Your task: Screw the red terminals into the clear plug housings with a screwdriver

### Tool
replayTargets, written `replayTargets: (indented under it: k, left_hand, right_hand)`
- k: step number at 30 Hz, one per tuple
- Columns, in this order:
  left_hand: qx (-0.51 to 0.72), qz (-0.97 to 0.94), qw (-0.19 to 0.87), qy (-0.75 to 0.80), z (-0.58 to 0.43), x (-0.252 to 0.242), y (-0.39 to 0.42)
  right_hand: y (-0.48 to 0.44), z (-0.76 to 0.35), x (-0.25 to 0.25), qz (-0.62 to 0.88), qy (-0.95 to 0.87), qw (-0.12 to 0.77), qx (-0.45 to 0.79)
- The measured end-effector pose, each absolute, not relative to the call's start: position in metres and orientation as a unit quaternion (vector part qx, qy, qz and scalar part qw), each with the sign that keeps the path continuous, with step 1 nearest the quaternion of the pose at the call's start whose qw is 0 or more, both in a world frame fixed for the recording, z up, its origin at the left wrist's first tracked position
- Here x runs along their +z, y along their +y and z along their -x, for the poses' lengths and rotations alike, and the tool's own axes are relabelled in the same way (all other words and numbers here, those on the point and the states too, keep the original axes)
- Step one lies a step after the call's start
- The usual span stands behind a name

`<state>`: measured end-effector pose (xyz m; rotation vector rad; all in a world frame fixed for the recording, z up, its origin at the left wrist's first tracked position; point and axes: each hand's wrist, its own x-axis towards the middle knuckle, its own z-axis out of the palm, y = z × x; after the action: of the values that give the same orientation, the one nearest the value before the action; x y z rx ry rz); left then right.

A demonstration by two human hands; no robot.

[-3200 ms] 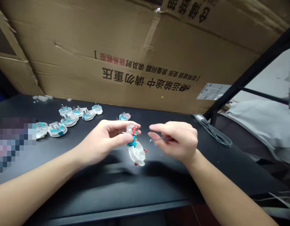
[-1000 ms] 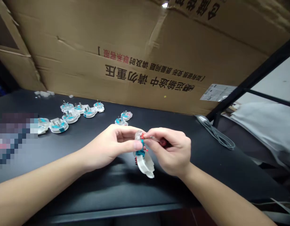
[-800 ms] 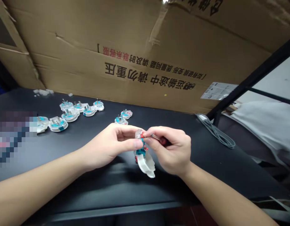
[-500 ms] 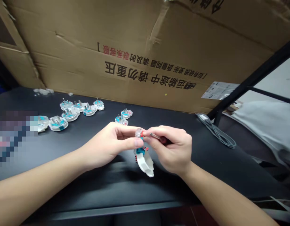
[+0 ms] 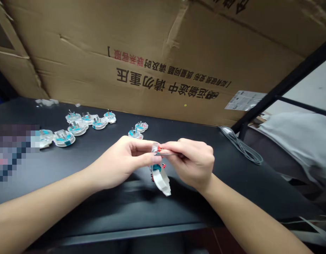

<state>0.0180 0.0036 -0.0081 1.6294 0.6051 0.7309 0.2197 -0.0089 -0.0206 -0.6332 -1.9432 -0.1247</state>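
Note:
My left hand [image 5: 126, 158] is closed, pinching a plug assembly [image 5: 161, 179] between thumb and fingers. The assembly has a clear end, a teal middle, small red parts and a curved white shell that hangs downward. Opposite it, my right hand [image 5: 193, 160] is closed around a slim metal tool [image 5: 167, 154], whose exact kind I cannot make out. The tool's thin shaft points left and reaches across the clear end, close to my left thumb. Right fingertips sit against the red parts at the top. My fingers cover part of the assembly.
Several clear-and-teal plugs [image 5: 64, 138] with upright metal pins lie at the left, with two plugs [image 5: 136, 133] beyond my hands. Small clear pieces [image 5: 46, 102] lie at the far left. A large cardboard box [image 5: 152, 42] walls off the back. A coiled grey cable [image 5: 242, 146] rests at the right.
The tool in my right hand has swung so its shaft lies nearly level and farther left, across the assembly near my left thumb. The view has shifted slightly; both hands keep their holds.

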Motion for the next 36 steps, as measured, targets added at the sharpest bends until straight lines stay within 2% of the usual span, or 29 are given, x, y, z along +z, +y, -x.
replayTargets:
  k: [6, 14, 27, 32, 36]
  left_hand:
    - [0.34, -0.666, 0.624, 0.226, -0.02, -0.016, 0.006]
    - [0.38, -0.589, 0.673, 0.236, -0.018, -0.016, 0.006]
    - [0.39, -0.571, 0.685, 0.23, -0.017, -0.015, 0.005]
    - [0.406, -0.62, 0.619, 0.261, -0.015, -0.016, 0.007]
    - [0.413, -0.705, 0.475, 0.326, -0.014, -0.014, 0.008]
  right_hand:
    - [-0.006, -0.224, -0.017, 0.306, -0.803, 0.51, 0.026]
    - [0.0, -0.24, -0.006, 0.341, -0.782, 0.516, -0.073]
    - [-0.002, -0.238, -0.006, 0.332, -0.795, 0.5, -0.089]
    - [-0.002, -0.24, -0.002, 0.337, -0.799, 0.484, -0.114]
    - [-0.003, -0.243, 0.002, 0.337, -0.808, 0.461, -0.147]
